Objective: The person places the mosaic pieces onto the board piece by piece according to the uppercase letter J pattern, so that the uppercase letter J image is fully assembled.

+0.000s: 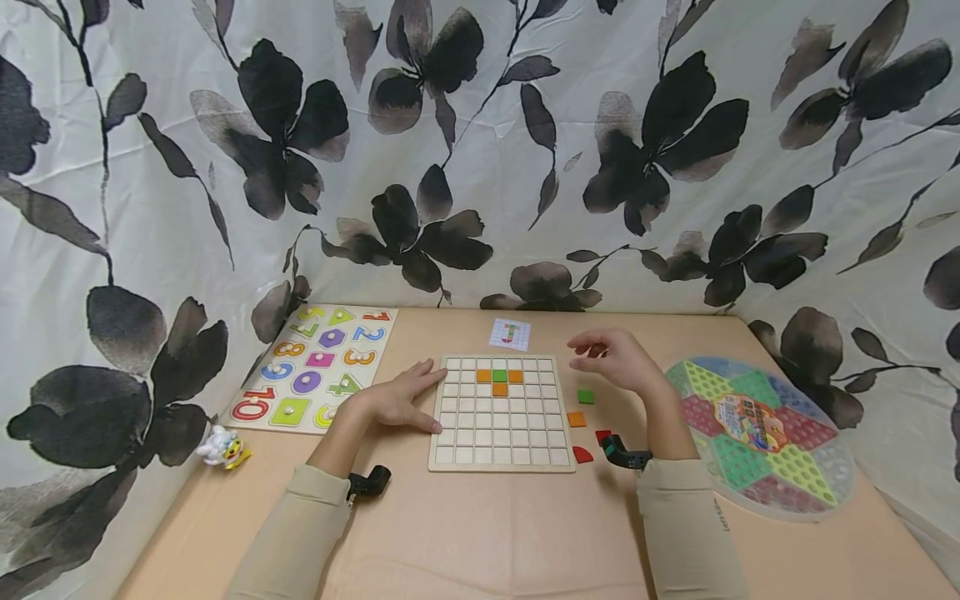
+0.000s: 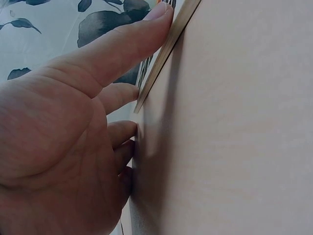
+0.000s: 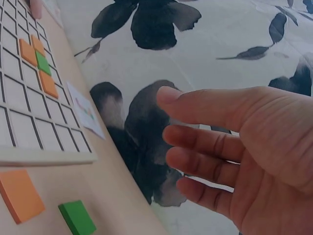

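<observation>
A white gridded board [image 1: 480, 440] lies flat at the middle of the table. Near its top, a green tile [image 1: 499, 376] sits between two orange tiles, with another orange tile [image 1: 499, 390] just below. My left hand [image 1: 393, 398] rests at the board's left edge, thumb and forefinger spread against its side. To the right of the board my right hand [image 1: 613, 358] is raised with loosely bent fingers and holds nothing. Beneath it lie a loose green tile [image 3: 77, 217] and an orange tile [image 3: 21, 196]. Nearer me are two red pieces, one of them a curved-edged piece [image 1: 582, 454].
Behind the board lies a small card [image 1: 510, 335] printed with a coloured figure on a grid. A number puzzle board [image 1: 311, 367] is at left, with a small toy figure [image 1: 223, 447] below it. At right stands a round star-patterned game board [image 1: 761, 433]. Floral cloth hangs behind.
</observation>
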Demonstrator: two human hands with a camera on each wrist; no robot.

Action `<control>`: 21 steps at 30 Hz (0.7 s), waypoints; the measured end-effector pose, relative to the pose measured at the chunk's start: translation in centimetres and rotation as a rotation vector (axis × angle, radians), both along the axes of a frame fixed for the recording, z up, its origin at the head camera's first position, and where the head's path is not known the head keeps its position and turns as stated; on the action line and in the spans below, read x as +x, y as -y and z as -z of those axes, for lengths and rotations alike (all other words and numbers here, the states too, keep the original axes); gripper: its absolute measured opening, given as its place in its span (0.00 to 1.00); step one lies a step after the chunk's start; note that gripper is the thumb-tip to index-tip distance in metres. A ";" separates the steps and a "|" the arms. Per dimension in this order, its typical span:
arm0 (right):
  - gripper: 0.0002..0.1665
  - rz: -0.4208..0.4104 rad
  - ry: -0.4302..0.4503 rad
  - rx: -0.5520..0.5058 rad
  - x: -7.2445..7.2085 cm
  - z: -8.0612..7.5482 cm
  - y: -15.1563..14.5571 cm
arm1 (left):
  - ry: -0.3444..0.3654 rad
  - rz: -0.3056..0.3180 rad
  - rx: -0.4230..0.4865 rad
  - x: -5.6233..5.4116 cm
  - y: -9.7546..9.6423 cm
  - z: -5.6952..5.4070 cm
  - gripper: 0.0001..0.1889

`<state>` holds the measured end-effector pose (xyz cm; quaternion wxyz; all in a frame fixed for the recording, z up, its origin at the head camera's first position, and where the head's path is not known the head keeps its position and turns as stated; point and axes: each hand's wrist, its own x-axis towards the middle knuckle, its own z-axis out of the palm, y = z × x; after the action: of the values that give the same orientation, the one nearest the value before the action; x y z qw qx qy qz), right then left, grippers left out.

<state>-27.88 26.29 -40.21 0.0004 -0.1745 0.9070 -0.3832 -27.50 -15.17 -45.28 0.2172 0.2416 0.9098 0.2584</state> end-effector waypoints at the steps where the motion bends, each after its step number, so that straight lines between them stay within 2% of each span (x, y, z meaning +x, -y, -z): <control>1: 0.18 -0.001 0.015 0.001 -0.1 0.2 -0.2 | -0.001 0.002 0.004 0.0 0.0 0.0 0.57; 12: 0.21 -0.004 0.110 0.015 -0.3 1.2 -1.2 | 0.008 -0.005 0.007 0.1 0.0 -0.2 0.57; 21: 0.21 -0.040 0.241 0.041 -0.2 2.3 -1.9 | 0.005 -0.003 -0.003 0.1 0.0 -0.2 0.57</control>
<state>-28.11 28.17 -42.53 0.1206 -0.1451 0.9045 -0.3825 -27.43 -15.16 -45.09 0.2196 0.2393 0.9100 0.2578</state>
